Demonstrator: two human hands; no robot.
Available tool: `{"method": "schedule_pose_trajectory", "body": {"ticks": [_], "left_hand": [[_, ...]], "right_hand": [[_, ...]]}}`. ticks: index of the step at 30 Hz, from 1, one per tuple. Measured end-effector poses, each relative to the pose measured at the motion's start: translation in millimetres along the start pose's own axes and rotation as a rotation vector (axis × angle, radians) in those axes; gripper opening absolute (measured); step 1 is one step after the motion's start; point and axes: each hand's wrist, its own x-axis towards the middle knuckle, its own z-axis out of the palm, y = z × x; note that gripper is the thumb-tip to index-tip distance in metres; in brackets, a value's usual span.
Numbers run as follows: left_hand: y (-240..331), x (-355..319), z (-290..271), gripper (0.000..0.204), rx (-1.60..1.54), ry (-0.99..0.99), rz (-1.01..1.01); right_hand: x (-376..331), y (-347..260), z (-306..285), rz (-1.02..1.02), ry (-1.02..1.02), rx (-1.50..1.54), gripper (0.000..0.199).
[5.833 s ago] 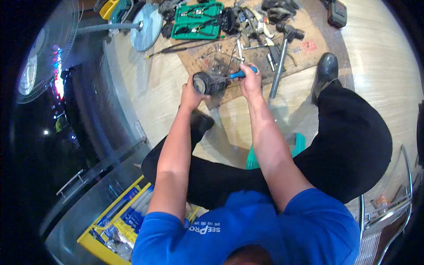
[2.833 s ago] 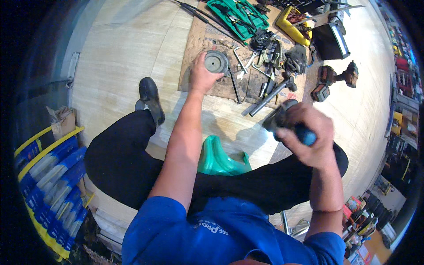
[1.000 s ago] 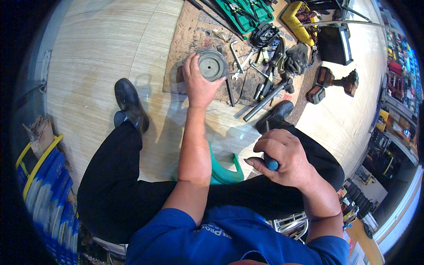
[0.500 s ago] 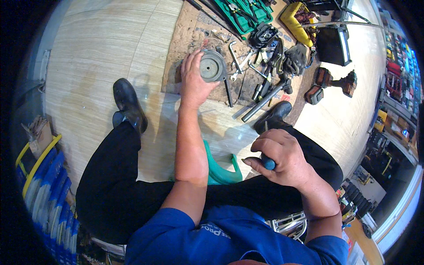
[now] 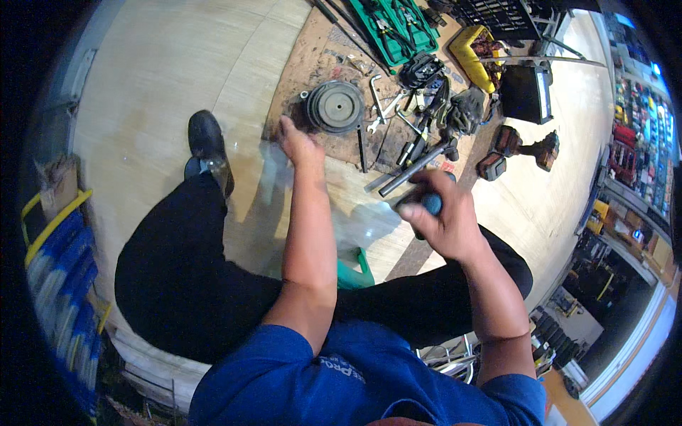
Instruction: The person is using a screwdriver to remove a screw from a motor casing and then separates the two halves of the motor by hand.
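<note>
My left hand (image 5: 303,148) is just off the near left side of a round, ribbed dark part (image 5: 338,107) with a grey disc face and a small centre hole. One finger points forward, the others are partly hidden, and nothing shows in the hand. The part lies on a stained brown board (image 5: 290,89). Over my right thigh, my right hand (image 5: 455,220) is closed round a blue-handled tool (image 5: 431,204). Its handle's rounded end shows between thumb and fingers, while its working end is hidden.
Wrenches (image 5: 383,113), a metal tube (image 5: 415,170), dark gloves (image 5: 467,110) and a green tool case (image 5: 394,32) lie right of the part. Farther right are a yellow tray (image 5: 469,53), a black box (image 5: 526,92) and cordless power tools (image 5: 508,145). A green curved piece (image 5: 353,275) is between my legs.
My left hand has come off the round part and drawn back toward me. The part's ribbed side now shows. My right hand has moved forward with the blue-handled tool.
</note>
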Motion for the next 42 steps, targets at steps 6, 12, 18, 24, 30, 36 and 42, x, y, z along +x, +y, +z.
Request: {"method": "schedule_pose_trajectory", "body": {"ticks": [6, 12, 18, 24, 30, 36, 42], "left_hand": [[-32.9, -29.0, 2.0, 0.04, 0.196, 0.001, -0.004], [-18.0, -9.0, -29.1, 0.061, 0.763, -0.381, 0.548], [-7.0, -28.0, -15.3, 0.112, 1.047, -0.541, 0.668], [-9.8, -22.5, -19.7, 0.118, 1.073, -0.455, 0.687], [-12.0, -17.2, -7.6, 0.091, 1.046, -0.456, 0.808], [-12.0, -10.1, -14.4, 0.088, 1.009, -0.473, 0.814], [-9.2, -7.5, -18.9, 0.093, 1.017, -0.502, 0.742]], "right_hand": [[49.8, 109.1, 52.0, 0.117, 0.102, -0.165, 0.038], [122.6, 219.9, 158.3, 0.031, 0.117, -0.604, 0.036], [149.1, 231.3, 183.6, -0.023, 0.176, -0.686, 0.035], [154.6, 138.0, 120.1, 0.038, 0.359, -0.201, 0.039], [172.7, 66.3, 132.5, -0.234, 0.34, -0.428, 0.109], [180.2, 51.9, 141.9, -0.099, 0.245, -0.284, 0.113], [184.6, 59.6, 129.3, -0.244, 0.167, -0.329, 0.11]]}}
